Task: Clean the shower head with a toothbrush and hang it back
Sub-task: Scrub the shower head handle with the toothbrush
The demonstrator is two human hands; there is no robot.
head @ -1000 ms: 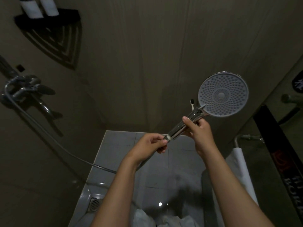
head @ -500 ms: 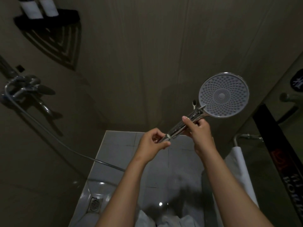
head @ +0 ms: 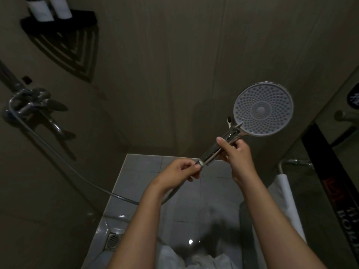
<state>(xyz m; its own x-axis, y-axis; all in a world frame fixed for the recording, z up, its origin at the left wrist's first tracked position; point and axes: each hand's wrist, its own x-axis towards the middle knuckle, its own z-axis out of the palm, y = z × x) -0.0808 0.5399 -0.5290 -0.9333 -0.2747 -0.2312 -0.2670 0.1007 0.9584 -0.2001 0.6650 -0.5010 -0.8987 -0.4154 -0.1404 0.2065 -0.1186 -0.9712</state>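
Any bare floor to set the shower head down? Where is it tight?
Bare tile: floor from the hose to the back wall, and on rightward to the towel. Tight: near-left corner, with drain and hose; the corner shelf carries two bottles. Left hand holds the hose end, right hand the shower head.

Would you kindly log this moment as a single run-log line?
left hand: pinches handle base | right hand: grips shower head handle | toothbrush: tip beside neck, off the face | hung: no
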